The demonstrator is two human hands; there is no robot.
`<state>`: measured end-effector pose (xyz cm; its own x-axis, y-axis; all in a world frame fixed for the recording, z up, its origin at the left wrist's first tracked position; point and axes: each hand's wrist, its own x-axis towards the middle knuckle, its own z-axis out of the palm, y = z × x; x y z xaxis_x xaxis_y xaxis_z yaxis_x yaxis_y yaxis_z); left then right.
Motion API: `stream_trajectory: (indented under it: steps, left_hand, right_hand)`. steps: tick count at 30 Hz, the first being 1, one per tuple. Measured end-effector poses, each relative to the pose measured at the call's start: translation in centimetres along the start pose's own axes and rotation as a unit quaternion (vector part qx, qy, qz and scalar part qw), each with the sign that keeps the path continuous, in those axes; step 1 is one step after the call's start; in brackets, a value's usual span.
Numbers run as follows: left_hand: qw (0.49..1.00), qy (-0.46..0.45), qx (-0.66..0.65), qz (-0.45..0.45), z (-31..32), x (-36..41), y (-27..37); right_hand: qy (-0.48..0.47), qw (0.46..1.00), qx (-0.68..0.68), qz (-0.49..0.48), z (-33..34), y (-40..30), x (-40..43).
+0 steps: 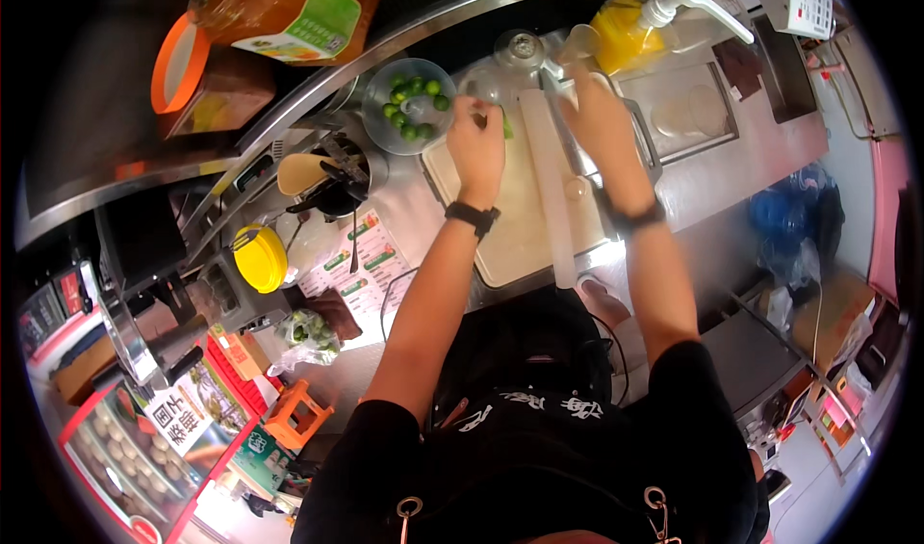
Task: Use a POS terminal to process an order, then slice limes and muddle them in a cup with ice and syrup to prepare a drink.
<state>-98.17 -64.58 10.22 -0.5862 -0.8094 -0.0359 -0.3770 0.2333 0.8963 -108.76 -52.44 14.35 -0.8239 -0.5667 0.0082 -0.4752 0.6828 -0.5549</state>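
My left hand (476, 143) is over the far left part of a cream cutting board (505, 244), fingers curled. A green piece, apparently lime (507, 124), shows right beside its fingertips; whether they grip it is hidden. To the right, my right hand (600, 121) is blurred, its fingers near a clear cup (580, 42) and a grey blade-like strip (552, 85). I cannot tell whether it holds anything. Between the hands a long whitish bar (546, 183) lies along the board. A clear bowl (375, 129) of small green limes (417, 100) stands left of my left hand.
At the back stand a glass jar (521, 47) and a pump bottle (626, 35) of yellow liquid. Left are a utensil pot (375, 172), a yellow lid (260, 258), a printed menu (364, 255) and bagged limes (307, 334). A metal shelf edge (404, 31) crosses above the counter.
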Motion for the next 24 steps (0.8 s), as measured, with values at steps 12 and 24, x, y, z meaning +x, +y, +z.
stream_trajectory:
  steps: [12, 24]
  left_hand:
    - [0.996, -0.083, -0.015, -0.038, -0.6, -1.6, -0.1]
    - [0.989, -0.115, -0.064, -0.063, -4.2, -6.9, -6.6]
  right_hand:
    - [-0.086, 0.985, -0.150, 0.005, 7.6, 0.9, -11.5]
    - [-0.048, 0.954, -0.277, -0.101, 3.7, 2.5, -12.0]
